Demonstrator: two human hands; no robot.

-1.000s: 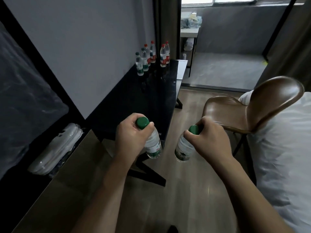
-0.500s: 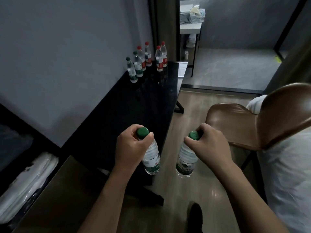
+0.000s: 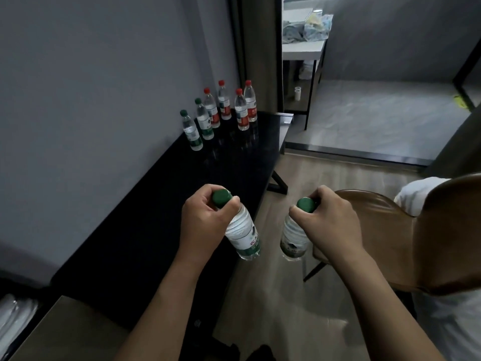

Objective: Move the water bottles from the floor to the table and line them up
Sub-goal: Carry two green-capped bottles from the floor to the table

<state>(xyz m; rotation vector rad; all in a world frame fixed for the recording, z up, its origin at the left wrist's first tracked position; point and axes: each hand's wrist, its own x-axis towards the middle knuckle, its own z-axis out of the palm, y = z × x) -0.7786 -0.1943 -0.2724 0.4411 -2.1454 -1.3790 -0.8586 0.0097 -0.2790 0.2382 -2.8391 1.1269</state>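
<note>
Grip: left hand (image 3: 205, 220) and right hand (image 3: 330, 222) each wrapped round a bottle neck just under the cap, so both carry in one trip.
Left bottle (image 3: 240, 234): hanging over the bench (image 3: 161, 209) edge.
Right bottle (image 3: 294, 238): over the floor (image 3: 307, 183), beside the chair (image 3: 385, 235).
Row on bench (image 3: 221, 113): six standing by the wall, probably so newcomers extend the line.

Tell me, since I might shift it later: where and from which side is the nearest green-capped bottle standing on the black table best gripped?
Grip the nearest green-capped bottle at its neck just under the cap, coming from above. It stands upright with the wall close behind and another bottle beside it, so the top is freest.
</note>
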